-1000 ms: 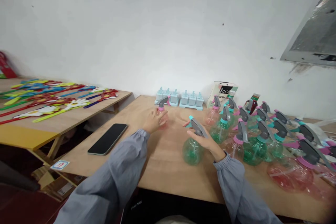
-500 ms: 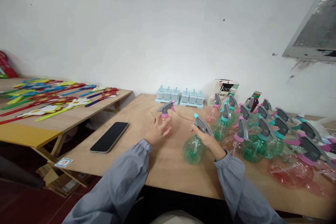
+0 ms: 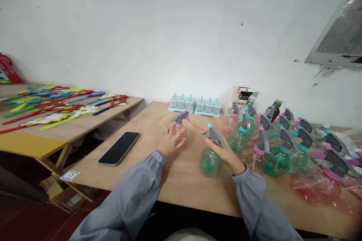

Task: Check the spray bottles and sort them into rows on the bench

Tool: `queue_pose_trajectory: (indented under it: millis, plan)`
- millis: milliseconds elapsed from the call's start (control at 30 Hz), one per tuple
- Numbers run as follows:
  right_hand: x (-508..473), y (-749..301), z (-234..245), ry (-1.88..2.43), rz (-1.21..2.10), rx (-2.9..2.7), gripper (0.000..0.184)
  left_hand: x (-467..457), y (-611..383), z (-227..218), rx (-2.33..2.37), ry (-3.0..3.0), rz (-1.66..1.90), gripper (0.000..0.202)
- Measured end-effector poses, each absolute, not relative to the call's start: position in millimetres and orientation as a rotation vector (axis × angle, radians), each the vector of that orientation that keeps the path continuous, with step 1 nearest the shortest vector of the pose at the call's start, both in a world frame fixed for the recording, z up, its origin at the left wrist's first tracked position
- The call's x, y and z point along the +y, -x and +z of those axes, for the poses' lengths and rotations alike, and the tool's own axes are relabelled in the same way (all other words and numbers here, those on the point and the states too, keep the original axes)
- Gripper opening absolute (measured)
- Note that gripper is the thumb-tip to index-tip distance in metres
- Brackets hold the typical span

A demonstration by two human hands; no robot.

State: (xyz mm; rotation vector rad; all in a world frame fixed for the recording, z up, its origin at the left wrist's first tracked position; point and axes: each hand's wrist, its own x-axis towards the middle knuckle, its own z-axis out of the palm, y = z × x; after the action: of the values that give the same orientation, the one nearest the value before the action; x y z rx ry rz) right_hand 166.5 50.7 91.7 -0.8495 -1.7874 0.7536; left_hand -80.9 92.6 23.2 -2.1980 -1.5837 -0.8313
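My left hand [image 3: 169, 141] rests around the body of a pink spray bottle [image 3: 181, 135] with a grey and pink trigger head. That bottle stands upright on the wooden table [image 3: 183, 180]. Nearer to me, my right hand [image 3: 223, 150] grips a green spray bottle [image 3: 210, 163] just under its grey and turquoise head. The palm hides the bottle's neck, and some fingers are behind it. Close to the right of this hand stand several more spray bottles, among them a green one [image 3: 277, 162] and a pink one [image 3: 313, 186].
A black phone [image 3: 120, 148] lies left of my left hand. Light-blue popsicle molds [image 3: 208, 106] and a printed box [image 3: 240, 99] stand by the wall. A dark bottle [image 3: 275, 109] is behind the spray bottles. Colourful hand-shaped strips [image 3: 56, 116] cover another table at left.
The fingers of my right hand have shifted slightly around the green spray bottle's head. My left hand stays on the pink spray bottle. The view has moved a little.
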Motion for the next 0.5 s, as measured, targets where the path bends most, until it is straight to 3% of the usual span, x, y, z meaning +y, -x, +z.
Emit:
queue_pose_trajectory:
  millis: [233,367,500]
  plan:
    - [60.7,-173.3,82.7,1.003,0.527,-1.651,0.029,88.7,79.8,29.0,-1.585,2.175,-0.741,0.052]
    - [65.2,-176.4,79.5,0.952,0.585,-1.676,0.027,81.7,78.0,36.3,-1.634,2.174,-0.673,0.053]
    - [65.7,-184.6,69.9,1.001,0.518,-1.66,0.049,63.5,65.3,44.4,-1.661,2.172,-0.613,0.055]
